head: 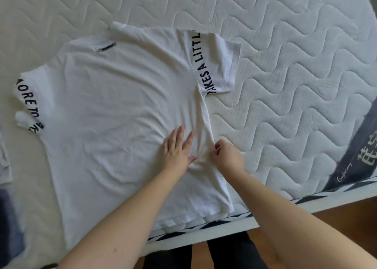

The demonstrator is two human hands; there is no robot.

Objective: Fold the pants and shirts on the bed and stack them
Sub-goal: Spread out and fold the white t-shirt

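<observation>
A white T-shirt with black lettering on both sleeves lies spread flat on the bed, collar toward the far left, hem at the near edge. My left hand presses flat on the shirt's body with straight fingers, close to its right side seam. Just to the right, my right hand pinches the shirt's right side edge, where the fabric bunches into a ridge between the two hands.
The quilted white mattress extends far and right, with a grey label strip at its right edge. Another pale garment and a dark blue one lie at the left border. Wooden floor shows below the bed edge.
</observation>
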